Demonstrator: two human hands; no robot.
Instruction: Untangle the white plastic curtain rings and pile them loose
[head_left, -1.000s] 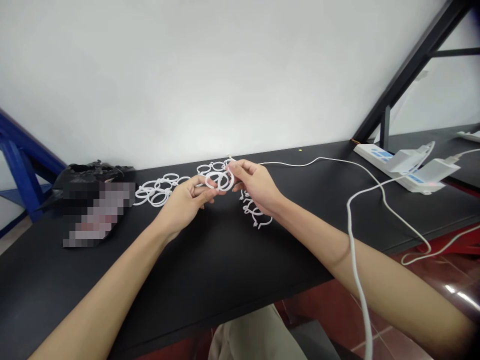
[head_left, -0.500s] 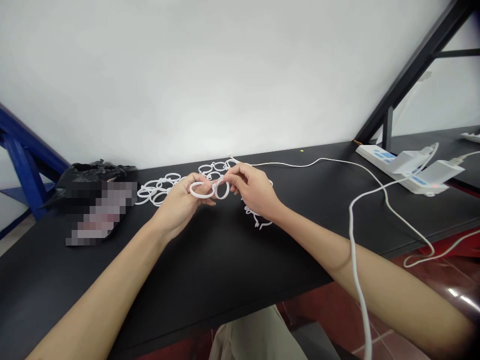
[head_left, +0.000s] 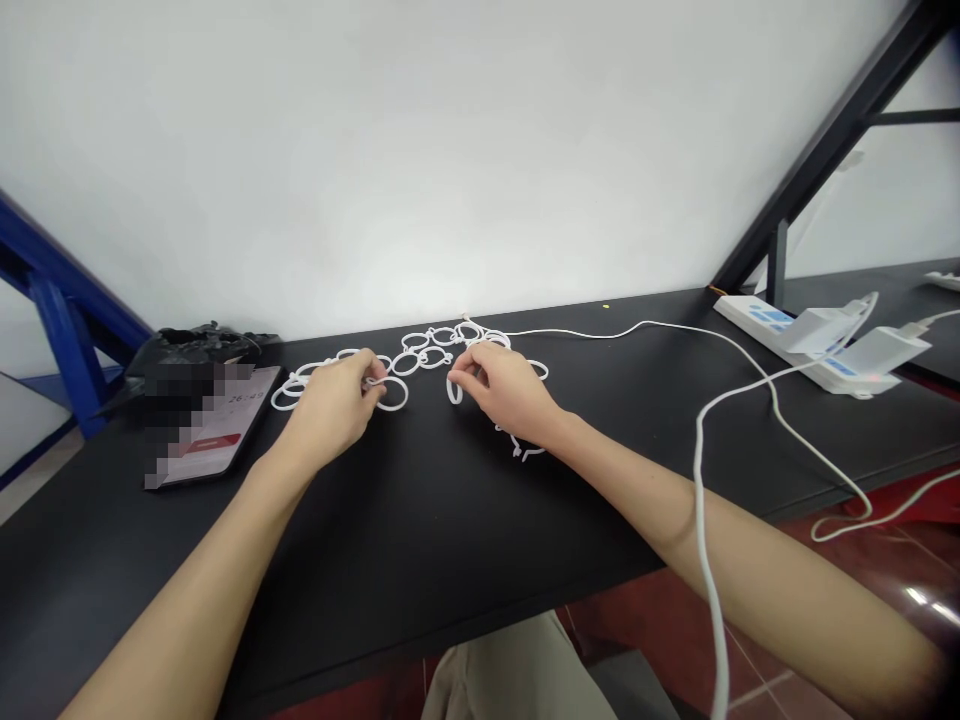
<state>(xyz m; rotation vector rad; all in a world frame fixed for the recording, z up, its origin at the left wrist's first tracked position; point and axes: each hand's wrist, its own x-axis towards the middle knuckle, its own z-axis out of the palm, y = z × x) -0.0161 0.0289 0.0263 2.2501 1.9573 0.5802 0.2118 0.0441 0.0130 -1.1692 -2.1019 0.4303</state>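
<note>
A thin, round white ring, plastic by its look, is pinched between the left hand's thumb and fingers, its loop lying out toward the middle of the black surface. The right hand has its thumb and fingertips drawn together on a second white ring, seen nearly edge-on. A gap parts the two rings; whether either touches the surface, or joins other pieces behind the fingers, cannot be told.

The step in hand seems to be fingertip handling of the rings, one to each hand. The next move would probably call for a light pinch and a careful turn of the wrist, since thin loops could easily snag on their neighbours.

Close around lie more of the kind: a heap of overlapping white rings behind the left hand, a string of white rings with small knobs between and beyond the hands, and white pieces with loose ends partly hidden by the right hand.

Farther left, a flat, dark-edged device with a partly blurred screen lies before a crumpled black plastic bag. At the right stands a white power strip with plugged-in adapters; a thick white cable crosses in front of the right forearm.
</note>
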